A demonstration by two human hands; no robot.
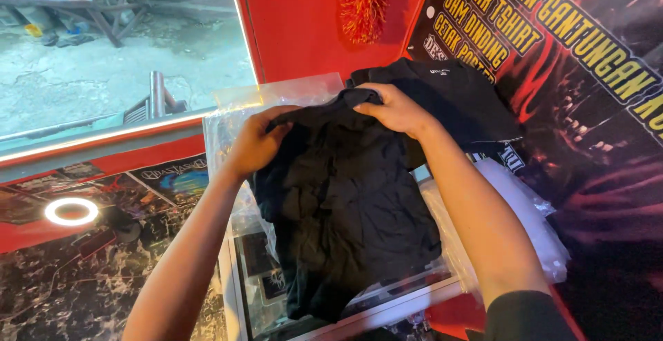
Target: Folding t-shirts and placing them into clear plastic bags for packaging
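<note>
A crumpled black shirt (345, 203) lies spread in front of me over clear plastic bags on a glass counter. My left hand (254, 144) grips its upper left edge, fingers curled into the cloth. My right hand (397, 110) pinches the collar area at the top. Behind it a second black folded garment (463, 99) rests against the wall banner.
Clear plastic bags (518, 210) lie under and to the right of the shirt. The glass counter's white frame (387, 306) runs along the near edge. A red wall with an orange tassel (362, 3) stands behind. A window (103, 58) is at left, and a ring light reflection (71, 211) shows below it.
</note>
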